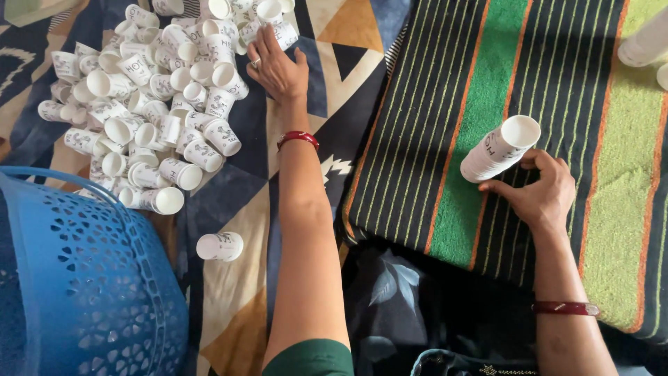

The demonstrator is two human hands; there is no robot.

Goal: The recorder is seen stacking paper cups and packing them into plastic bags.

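A big heap of small white paper cups [149, 104] lies on a patterned cloth at the upper left. My left hand [275, 64] reaches into the heap's right edge, fingers bent down over the cups there; whether it grips one is hidden. It wears a ring, and a red bangle [298, 138] sits on the wrist. My right hand [537, 195] holds a short stack of nested white cups [499, 150], tilted with its open mouth up and to the right, over a striped mat. A dark red bangle [565, 308] circles that wrist.
A blue perforated plastic basket [76, 278] fills the lower left corner. One stray cup [220, 246] lies on its side beside it. The green, black and orange striped mat [487, 63] covers the right half, with more white cups [643, 45] at its far right edge.
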